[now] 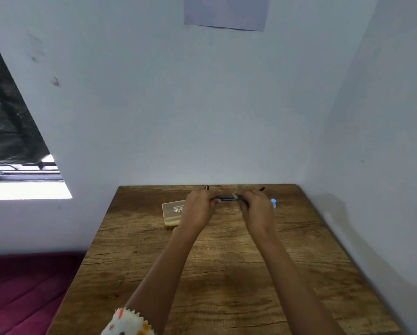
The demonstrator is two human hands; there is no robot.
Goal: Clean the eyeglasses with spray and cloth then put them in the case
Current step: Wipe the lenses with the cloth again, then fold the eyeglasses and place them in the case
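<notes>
- The eyeglasses (pixel 226 198) are held between both hands at the far end of the wooden surface (pixel 214 274), close to the wall. Whether they hang just above the wood or rest on it is too small to tell.
- The left grip (pixel 199 204) is curled round the left end of the dark frame, and the right grip (pixel 255 205) is curled round the right end. Only the middle stretch of the frame shows between them.
- The frame's long axis runs left to right across the view. The two temple tips poke out beyond the knuckles and point away from the person toward the wall, so the arms look unfolded.
- The glasses are likely light and thin, with stiff rims but arms that flex at the hinges, and lenses that smear or scratch easily. They are best held by the rim ends or the bridge, with fingers off the glass and no twisting between the two hands.
- A pale scrap (pixel 234 196) shows at the right fingertips. It may be the cloth, but I cannot tell.
- The case (pixel 170 210), yellowish and translucent, lies just left of the left wrist, partly hidden by it.
- The blue spray bottle (pixel 273 203) peeks out just beyond the right hand, mostly hidden by it.
</notes>
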